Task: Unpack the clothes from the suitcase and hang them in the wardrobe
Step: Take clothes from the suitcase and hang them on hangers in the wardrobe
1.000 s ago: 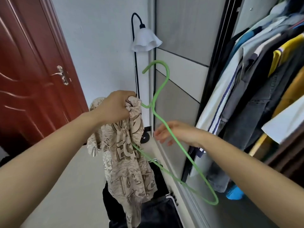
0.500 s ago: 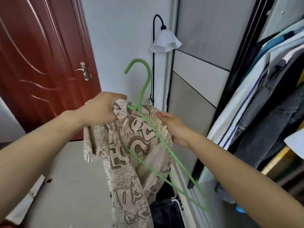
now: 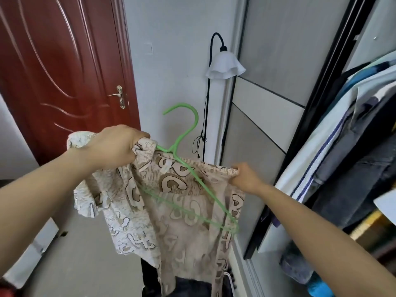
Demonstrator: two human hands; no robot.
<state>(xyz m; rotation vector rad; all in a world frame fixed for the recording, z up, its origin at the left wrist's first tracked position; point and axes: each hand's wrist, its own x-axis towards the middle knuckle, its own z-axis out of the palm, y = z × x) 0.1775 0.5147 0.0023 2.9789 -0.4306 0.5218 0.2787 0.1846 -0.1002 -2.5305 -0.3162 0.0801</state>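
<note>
Firstly, the left hand [image 3: 115, 146] is closed in a fist: its fingers are curled round a bunched portion of the patterned shirt [image 3: 171, 211], and one arm of the green hanger [image 3: 196, 125] runs into that fist. The right hand [image 3: 246, 179] is also closed, pinching the upper edge of the shirt between thumb and fingers, well apart from the left hand, so that this edge is stretched between the two hands. The shirt is beige with large brown and cream letter shapes; it is held in the air and hangs below both hands. The hanger hook stands upright above the shirt's upper edge, between the hands and nearer the left. The other hanger arm slopes down across the fabric to a rounded corner near the shirt's right edge. The lower bar shows only faintly, as through a thin layer of fabric; whether the sloping arm lies inside the shirt or in front of it cannot be determined. Below the shirt hem, a dark suitcase [image 3: 188, 286] lies on the floor, mostly hidden by the fabric. To the right stands the wardrobe [image 3: 321, 103], its grey sliding panel beside the right hand and its open section filled with hung garments [image 3: 353, 157]. Behind the hanger stands a black floor lamp [image 3: 225, 65] with a white shade. A dark red door [image 3: 64, 71] occupies the left wall.
</note>
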